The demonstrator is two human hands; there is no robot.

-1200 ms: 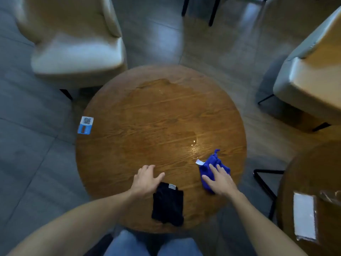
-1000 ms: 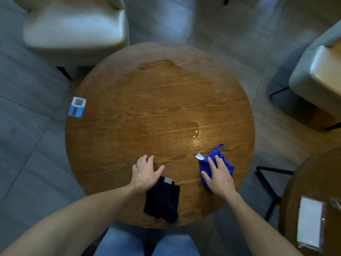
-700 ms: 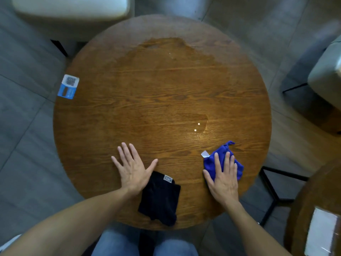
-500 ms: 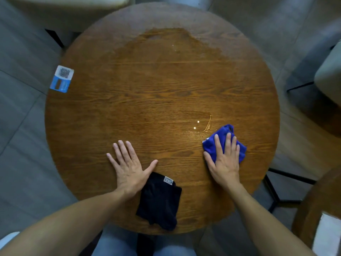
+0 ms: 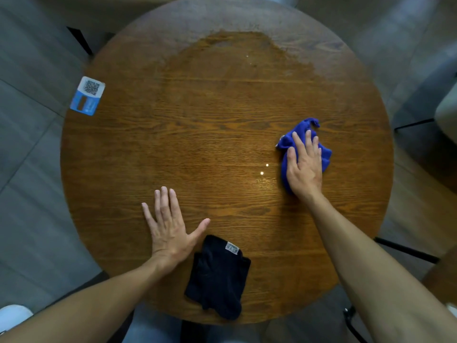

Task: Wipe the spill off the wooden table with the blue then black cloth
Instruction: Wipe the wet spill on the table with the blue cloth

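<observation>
A round wooden table [image 5: 123, 157] fills the view. A wide wet patch, the spill [image 5: 237, 70], darkens its far and middle part, with small glints near the centre right. My right hand [image 5: 304, 167] presses flat on the crumpled blue cloth [image 5: 303, 126] at the right side of the table. My left hand [image 5: 168, 226] lies flat on the wood with fingers spread, holding nothing. The folded black cloth [image 5: 217, 278] with a small white label rests near the front edge, just right of my left hand.
A blue and white card with a QR code [image 5: 87, 95] sits at the table's left edge. A pale chair [image 5: 447, 112] shows at the right. Black chair legs [image 5: 79, 39] stand beyond the far left rim. Grey floor tiles surround the table.
My right hand has pushed the blue cloth away from me, across the small wet spot. The view has tilted down and closer to the table. My left hand has flattened beside the black cloth.
</observation>
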